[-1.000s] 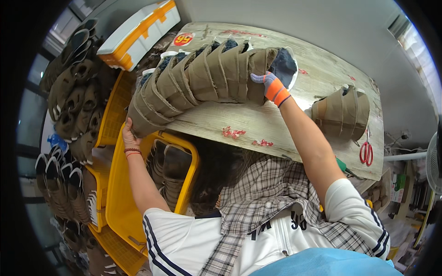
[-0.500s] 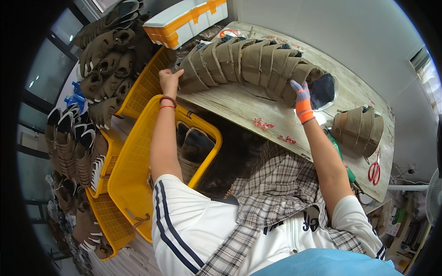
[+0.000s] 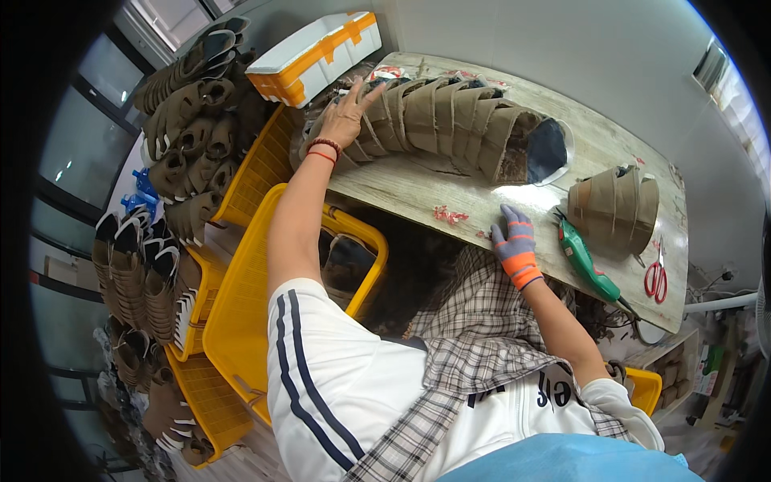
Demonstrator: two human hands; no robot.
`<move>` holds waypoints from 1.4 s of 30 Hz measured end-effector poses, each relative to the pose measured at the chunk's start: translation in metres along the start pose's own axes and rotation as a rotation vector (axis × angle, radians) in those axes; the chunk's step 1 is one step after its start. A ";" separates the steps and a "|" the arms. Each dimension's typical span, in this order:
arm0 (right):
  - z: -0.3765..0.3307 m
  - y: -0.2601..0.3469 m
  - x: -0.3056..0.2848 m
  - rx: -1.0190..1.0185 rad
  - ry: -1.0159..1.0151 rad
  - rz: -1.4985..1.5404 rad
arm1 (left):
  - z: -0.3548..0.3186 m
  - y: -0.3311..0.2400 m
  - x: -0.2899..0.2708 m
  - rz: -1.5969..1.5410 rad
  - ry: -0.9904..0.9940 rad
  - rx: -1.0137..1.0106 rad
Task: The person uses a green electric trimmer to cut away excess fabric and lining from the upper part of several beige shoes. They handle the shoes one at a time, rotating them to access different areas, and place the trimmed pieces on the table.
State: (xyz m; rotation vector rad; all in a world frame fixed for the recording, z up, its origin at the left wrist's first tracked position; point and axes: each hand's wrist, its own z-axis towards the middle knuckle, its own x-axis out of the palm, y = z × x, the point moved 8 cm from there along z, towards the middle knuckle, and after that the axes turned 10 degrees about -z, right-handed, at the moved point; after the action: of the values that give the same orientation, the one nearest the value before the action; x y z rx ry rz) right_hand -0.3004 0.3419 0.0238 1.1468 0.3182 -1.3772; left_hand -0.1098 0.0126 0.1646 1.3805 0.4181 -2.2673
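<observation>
Left hand [image 3: 344, 120]: bare, fingers spread wide over the left end of a row of nested brown boot pieces [image 3: 446, 120]; seemed to rest there, no pinch visible. Row lay on its side along the desk [image 3: 401, 183], front-left corner to about mid-length, dark-lined mouth facing right. Right hand [image 3: 516, 247]: gloved, thumb and fingers parted, nothing seen in it, at the front edge near a green power tool [image 3: 585, 253].

Judged 2 risks. First: no hand at the row's right end, so a shove from the left could bow it or unseat the nesting; pieces might tip off the front-left corner towards the yellow basket [image 3: 249, 321]. Second: tool's tail end overhung the front edge near the front-right corner; a snagged sleeve could drag it off.
</observation>
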 end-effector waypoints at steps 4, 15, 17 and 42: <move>-0.001 0.006 0.001 -0.037 -0.011 -0.035 | 0.009 0.005 0.009 -0.019 0.123 -0.066; -0.001 0.006 0.003 -0.077 -0.054 -0.055 | 0.037 -0.044 0.046 0.058 -0.203 -0.625; -0.002 0.001 0.001 -0.071 -0.071 -0.057 | 0.049 -0.068 0.040 -0.021 -0.091 -0.549; 0.167 -0.058 0.018 0.547 -0.064 0.861 | -0.217 0.114 0.058 -1.405 -1.011 -1.071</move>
State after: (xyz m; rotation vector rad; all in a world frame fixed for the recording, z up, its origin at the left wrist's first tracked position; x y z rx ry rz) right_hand -0.4168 0.2137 0.0619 1.4357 -0.5886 -0.7248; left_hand 0.0901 0.0053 0.0116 -0.9069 2.1365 -2.3384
